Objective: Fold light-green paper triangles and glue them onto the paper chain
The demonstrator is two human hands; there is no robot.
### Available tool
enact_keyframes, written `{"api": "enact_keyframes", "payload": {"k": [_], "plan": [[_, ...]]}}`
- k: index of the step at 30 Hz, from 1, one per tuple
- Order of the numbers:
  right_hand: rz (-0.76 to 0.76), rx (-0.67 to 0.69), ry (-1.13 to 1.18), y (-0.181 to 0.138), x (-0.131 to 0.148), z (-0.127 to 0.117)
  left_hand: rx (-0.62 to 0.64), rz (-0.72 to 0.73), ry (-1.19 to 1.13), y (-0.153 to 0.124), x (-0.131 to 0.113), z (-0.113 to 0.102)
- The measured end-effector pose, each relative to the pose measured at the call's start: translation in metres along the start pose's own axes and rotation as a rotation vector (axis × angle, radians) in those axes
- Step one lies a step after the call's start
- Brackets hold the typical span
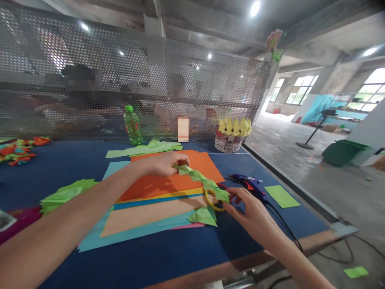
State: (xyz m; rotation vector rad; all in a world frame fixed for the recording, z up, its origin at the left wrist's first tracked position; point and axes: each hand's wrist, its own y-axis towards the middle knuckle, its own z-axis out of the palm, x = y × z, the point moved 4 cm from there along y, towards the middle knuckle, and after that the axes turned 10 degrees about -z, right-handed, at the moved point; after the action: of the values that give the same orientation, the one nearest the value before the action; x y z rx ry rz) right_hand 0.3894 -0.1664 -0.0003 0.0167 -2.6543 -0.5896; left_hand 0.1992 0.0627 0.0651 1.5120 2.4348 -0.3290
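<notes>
A chain of folded light-green paper pieces [197, 176] stretches between my two hands above a stack of coloured paper. My left hand [168, 163] pinches its far-left end over the orange sheets [207, 166]. At the near-right end, the fingers of my right hand [248, 204] close on the last piece. Beneath that end lies a yellow ring-shaped item [207, 198], partly covered, with some red beside it. A loose folded green piece [203, 216] rests on the stack's front right corner. The blue glue gun [248, 182] lies just beyond my right hand.
A green bottle [132, 126] and a paper basket with yellow points [230, 136] stand at the back, before a perforated screen [192, 72]. Green papers [64, 194] lie left, a green sheet [281, 196] right. A black cord [284, 224] runs over the table edge.
</notes>
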Motion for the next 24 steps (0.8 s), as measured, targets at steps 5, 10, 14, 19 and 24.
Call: {"api": "enact_keyframes", "payload": {"k": [5,10,14,19,24], "plan": [[0.005,0.055,0.001,0.004,0.006,0.002,-0.008,0.012,0.042,-0.003,-0.016,0.006],[-0.040,0.057,-0.060,-0.002,0.008,0.003,0.017,0.139,-0.008,0.000,-0.073,0.020],[-0.098,0.069,-0.118,-0.005,0.017,0.001,0.178,0.207,-0.080,0.022,-0.103,0.036],[-0.121,0.110,-0.130,-0.009,0.029,-0.002,0.452,0.278,-0.150,0.048,-0.099,0.055],[-0.099,0.064,-0.112,-0.009,0.014,-0.013,0.525,0.262,-0.107,0.054,-0.086,0.065]]}}
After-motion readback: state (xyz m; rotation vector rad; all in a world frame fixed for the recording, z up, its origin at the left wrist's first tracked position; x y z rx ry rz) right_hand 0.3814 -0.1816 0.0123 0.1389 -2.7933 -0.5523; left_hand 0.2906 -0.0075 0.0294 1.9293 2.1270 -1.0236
